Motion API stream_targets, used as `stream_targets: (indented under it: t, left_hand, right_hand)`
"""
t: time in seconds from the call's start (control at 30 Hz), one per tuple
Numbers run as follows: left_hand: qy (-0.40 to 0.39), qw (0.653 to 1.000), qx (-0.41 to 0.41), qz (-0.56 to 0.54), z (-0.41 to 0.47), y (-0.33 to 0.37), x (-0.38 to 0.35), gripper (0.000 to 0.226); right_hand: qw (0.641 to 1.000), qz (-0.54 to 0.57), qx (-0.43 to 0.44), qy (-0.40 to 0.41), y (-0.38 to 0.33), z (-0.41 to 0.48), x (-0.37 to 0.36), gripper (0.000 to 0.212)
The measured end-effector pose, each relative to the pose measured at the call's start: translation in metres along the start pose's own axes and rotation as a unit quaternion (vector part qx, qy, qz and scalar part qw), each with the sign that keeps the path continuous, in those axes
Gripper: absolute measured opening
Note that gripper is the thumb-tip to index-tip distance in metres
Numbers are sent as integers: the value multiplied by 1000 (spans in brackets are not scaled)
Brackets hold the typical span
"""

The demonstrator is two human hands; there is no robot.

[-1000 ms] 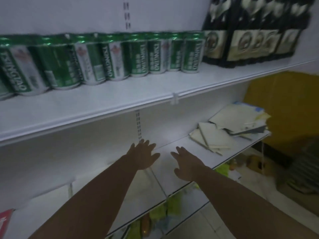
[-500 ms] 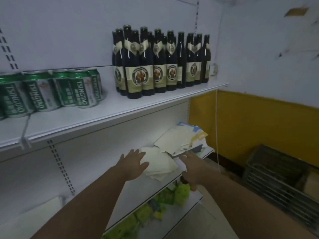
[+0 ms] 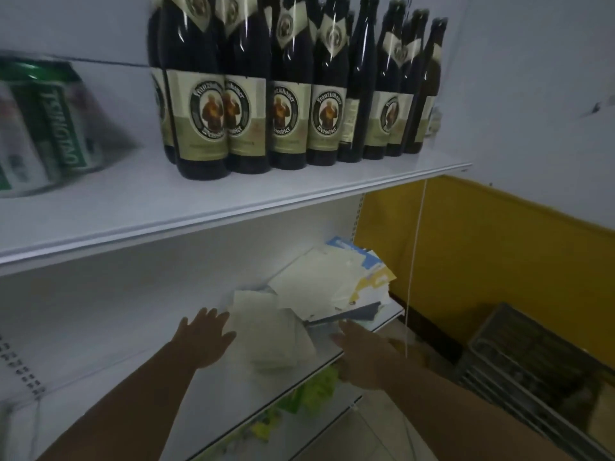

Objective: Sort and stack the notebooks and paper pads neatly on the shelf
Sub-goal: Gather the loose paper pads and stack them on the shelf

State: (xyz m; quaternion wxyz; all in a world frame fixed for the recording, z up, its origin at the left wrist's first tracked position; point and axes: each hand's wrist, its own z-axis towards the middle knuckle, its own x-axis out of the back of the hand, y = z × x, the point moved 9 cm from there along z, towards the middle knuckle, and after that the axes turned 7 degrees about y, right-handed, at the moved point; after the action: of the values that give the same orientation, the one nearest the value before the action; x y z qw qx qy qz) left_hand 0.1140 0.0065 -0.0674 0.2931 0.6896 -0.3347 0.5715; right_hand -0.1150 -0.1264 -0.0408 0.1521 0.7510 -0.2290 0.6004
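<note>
Pads (image 3: 273, 331) sit in a messy heap toward the shelf's (image 3: 233, 387) 3 o'clock end, with notebooks (image 3: 319, 284) fanned at 1 o'clock of them. Our left grip (image 3: 203, 341) is spread flat at the pads' 9 o'clock edge. Our right grip (image 3: 362, 354) is open and holds nothing at the front lip. If we shove sideways, we reckon loose ones slide off the end.

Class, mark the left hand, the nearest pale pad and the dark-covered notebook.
left hand (image 3: 203, 341), head view, back of hand.
pale pad (image 3: 266, 331), head view, middle of top sheet.
dark-covered notebook (image 3: 361, 312), head view, exposed cover corner.
</note>
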Motion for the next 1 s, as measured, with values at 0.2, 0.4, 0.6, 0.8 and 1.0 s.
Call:
stream_targets:
  t: [0.2, 0.4, 0.6, 0.8, 1.0]
  left_hand:
    - [-19, 999, -30, -23, 66, 49, 5, 63]
    - [10, 995, 2, -100, 94, 68, 6, 62]
    - [-24, 982, 150, -108, 56, 35, -40, 63]
    - [36, 950, 255, -174, 0, 24, -51, 59]
    - [106, 858, 340, -371, -30, 10, -74, 40]
  right_hand:
    - [999, -6, -30, 41, 81, 51, 28, 59]
    - [998, 40, 50, 17, 71, 123, 4, 58]
    - [970, 108, 216, 32, -15, 162, -41, 52]
    - [964, 29, 264, -11, -79, 165, -113, 78]
    - [952, -28, 303, 1, -81, 176, -120, 61]
